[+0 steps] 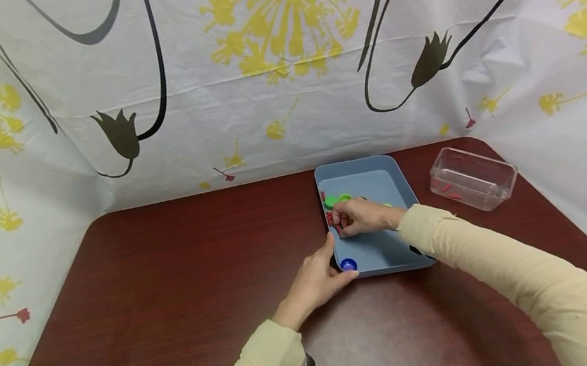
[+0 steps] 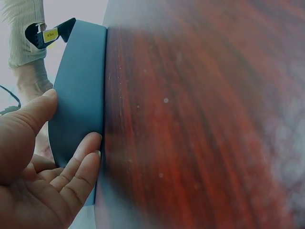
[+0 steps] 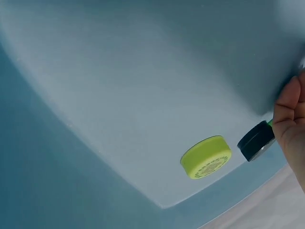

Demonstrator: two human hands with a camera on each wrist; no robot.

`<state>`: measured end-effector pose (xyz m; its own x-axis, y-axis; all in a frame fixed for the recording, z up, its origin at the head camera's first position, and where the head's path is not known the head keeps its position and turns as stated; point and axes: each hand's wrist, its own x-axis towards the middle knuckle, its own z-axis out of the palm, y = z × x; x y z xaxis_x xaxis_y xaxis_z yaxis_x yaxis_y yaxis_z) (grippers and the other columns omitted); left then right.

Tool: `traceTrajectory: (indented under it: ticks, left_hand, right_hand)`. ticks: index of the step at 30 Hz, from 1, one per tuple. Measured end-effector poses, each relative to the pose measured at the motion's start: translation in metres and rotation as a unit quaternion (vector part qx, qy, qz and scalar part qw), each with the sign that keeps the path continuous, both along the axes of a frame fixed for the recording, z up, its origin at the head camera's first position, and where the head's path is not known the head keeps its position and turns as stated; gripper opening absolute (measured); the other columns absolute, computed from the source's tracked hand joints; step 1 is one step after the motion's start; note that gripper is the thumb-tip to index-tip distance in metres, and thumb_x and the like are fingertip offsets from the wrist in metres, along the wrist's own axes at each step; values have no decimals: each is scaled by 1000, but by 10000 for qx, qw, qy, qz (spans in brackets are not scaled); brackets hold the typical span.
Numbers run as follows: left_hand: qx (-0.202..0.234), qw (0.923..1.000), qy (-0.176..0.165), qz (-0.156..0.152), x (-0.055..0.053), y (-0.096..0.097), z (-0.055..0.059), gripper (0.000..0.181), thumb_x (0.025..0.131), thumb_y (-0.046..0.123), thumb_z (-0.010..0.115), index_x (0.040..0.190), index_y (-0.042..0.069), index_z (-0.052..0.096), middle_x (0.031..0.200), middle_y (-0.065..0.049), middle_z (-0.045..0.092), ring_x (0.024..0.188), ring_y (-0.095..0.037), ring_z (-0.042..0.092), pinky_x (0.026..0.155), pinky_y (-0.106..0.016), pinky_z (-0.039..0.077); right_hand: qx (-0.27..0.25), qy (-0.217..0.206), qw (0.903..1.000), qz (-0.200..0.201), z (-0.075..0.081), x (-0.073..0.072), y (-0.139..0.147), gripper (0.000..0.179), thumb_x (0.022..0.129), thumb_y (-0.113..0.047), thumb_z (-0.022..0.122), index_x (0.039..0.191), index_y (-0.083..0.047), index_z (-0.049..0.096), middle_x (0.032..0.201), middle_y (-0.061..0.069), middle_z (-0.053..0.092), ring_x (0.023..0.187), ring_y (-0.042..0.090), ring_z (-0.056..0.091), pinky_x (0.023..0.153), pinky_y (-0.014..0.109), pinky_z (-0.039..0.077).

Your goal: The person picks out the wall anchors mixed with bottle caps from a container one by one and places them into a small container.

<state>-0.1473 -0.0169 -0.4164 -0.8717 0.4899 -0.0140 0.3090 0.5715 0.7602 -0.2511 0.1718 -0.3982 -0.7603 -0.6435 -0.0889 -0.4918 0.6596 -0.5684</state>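
A blue-grey tray [image 1: 365, 165] sits on the table. My left hand [image 1: 314, 279] holds its near left corner, the thumb at the near wall and the fingers along the left wall. Inside the tray, my right hand [image 1: 359, 216] reaches to the left wall. Its fingertips pinch a small red piece [image 1: 338, 229], partly hidden by them. Beside it lie more red pieces [image 1: 330, 218] and a green bottle cap [image 1: 330, 202]. A blue cap [image 1: 348, 265] lies in the near left corner. The right wrist view shows a yellow-green cap [image 3: 206, 157] and a black cap [image 3: 256, 140] next to that hand.
A clear plastic box [image 1: 474, 177] stands right of the tray, with several small red pieces [image 1: 454, 196] in it. The dark red wooden table [image 1: 170, 279] extends to the left. A patterned white cloth [image 1: 259, 111] hangs behind and at both sides.
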Motion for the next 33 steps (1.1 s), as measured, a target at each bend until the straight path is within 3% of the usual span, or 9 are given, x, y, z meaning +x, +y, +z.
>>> traceTrajectory:
  ticks: [8, 17, 33]
  left_hand:
    - [-12, 10000, 50, -8, 1, 0, 0, 87, 87, 34, 67, 149, 1, 16, 133, -18, 50, 73, -8, 63, 67, -21, 49]
    - [-59, 9999, 95, -39, 1, 0, 1, 86, 88, 35, 66, 149, 1, 16, 141, -19, 44, 75, -9, 64, 70, -22, 49]
    - [-48, 10000, 21, 2, 1, 1, -1, 88, 87, 37, 67, 149, 0, 17, 135, -18, 49, 74, -7, 62, 71, -24, 49]
  right_hand:
    - [-323, -109, 9993, -131, 4, 2, 2, 20, 79, -4, 72, 92, -1, 57, 75, 2, 57, 67, 10, 51, 62, 23, 43]
    - [-854, 43, 9963, 20, 13, 3, 7, 18, 82, -4, 71, 92, 1, 57, 77, 4, 57, 68, 12, 51, 60, 23, 44]
    - [-1527, 507, 9850, -628, 26, 6, 27, 19, 84, -4, 70, 96, 4, 57, 79, 8, 58, 69, 12, 53, 62, 21, 46]
